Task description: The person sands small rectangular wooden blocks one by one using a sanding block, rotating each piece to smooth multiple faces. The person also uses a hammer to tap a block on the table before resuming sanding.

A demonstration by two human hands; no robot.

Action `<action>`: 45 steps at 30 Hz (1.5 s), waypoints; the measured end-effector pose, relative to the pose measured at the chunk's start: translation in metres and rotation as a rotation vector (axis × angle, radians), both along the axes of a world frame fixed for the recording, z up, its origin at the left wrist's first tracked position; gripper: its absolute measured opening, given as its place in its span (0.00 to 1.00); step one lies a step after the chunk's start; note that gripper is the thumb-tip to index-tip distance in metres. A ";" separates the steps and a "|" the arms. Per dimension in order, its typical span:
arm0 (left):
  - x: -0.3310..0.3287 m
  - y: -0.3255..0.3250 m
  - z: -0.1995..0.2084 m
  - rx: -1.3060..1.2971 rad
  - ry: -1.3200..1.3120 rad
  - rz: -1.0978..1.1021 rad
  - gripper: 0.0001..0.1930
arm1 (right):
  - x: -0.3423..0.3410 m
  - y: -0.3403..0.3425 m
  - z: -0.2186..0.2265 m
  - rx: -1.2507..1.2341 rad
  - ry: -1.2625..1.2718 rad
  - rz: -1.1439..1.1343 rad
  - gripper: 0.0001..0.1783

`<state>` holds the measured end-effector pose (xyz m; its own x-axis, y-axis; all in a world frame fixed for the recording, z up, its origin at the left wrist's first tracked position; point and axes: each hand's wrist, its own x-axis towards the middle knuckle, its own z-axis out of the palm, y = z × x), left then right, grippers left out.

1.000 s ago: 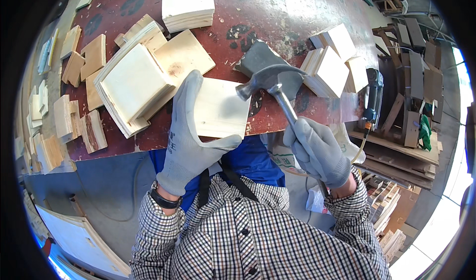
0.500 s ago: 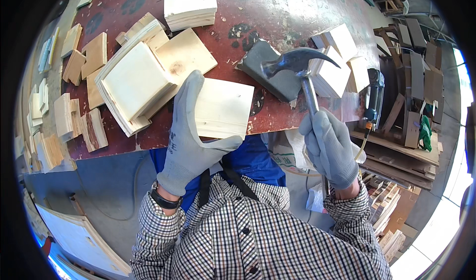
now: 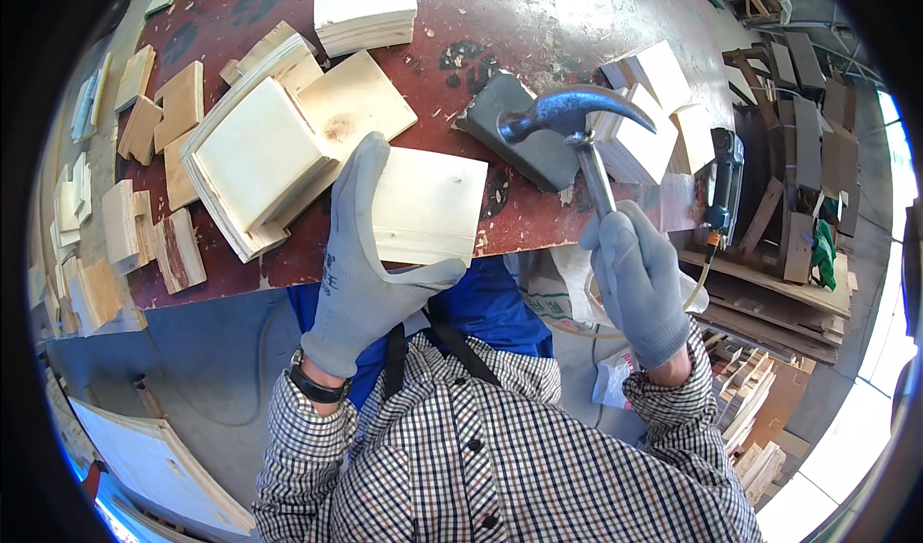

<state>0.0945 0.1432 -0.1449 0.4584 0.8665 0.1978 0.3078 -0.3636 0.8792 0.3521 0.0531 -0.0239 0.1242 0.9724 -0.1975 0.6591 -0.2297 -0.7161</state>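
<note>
A pale square wooden block (image 3: pixel 430 202) lies at the near edge of the red table. My left hand (image 3: pixel 354 274), in a grey glove, grips it, with the fingers along its left side and the thumb across its front edge. Raised to the right, my gloved right hand (image 3: pixel 642 279) is wrapped round the handle of a claw hammer (image 3: pixel 595 173). The metal head is up, over a dark grey block (image 3: pixel 529 144) on the table, apart from the wooden block. Some of the handle is hidden by my right hand.
Left of my hands stand stacked wooden boards (image 3: pixel 255 154), with loose wood pieces (image 3: pixel 180 96) beyond. Another wood stack (image 3: pixel 365 5) sits farther back. White-topped blocks (image 3: pixel 636 135) and a dark air tool (image 3: pixel 725 183) with a yellowish hose lie at the right.
The hammer head has shifted slightly left and its handle leans a little more. My left hand keeps its hold on the wooden block. The whole view has moved slightly.
</note>
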 end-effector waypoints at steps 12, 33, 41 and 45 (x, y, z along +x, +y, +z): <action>0.001 0.000 -0.001 0.012 0.005 -0.009 0.67 | -0.012 0.002 0.009 -0.105 0.042 -0.108 0.16; -0.001 -0.002 -0.004 0.014 0.009 0.005 0.62 | -0.028 0.000 0.016 -0.049 -0.152 0.002 0.14; -0.001 0.000 -0.002 0.026 0.014 0.017 0.64 | -0.033 -0.001 0.024 -0.005 -0.084 -0.052 0.13; 0.001 0.000 -0.005 0.081 0.014 0.018 0.65 | -0.031 -0.005 0.010 -0.031 -0.155 0.009 0.12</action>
<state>0.0953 0.1432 -0.1496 0.4463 0.8560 0.2607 0.3273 -0.4273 0.8428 0.3212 0.0484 -0.0140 0.1469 0.9674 -0.2064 0.7635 -0.2435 -0.5981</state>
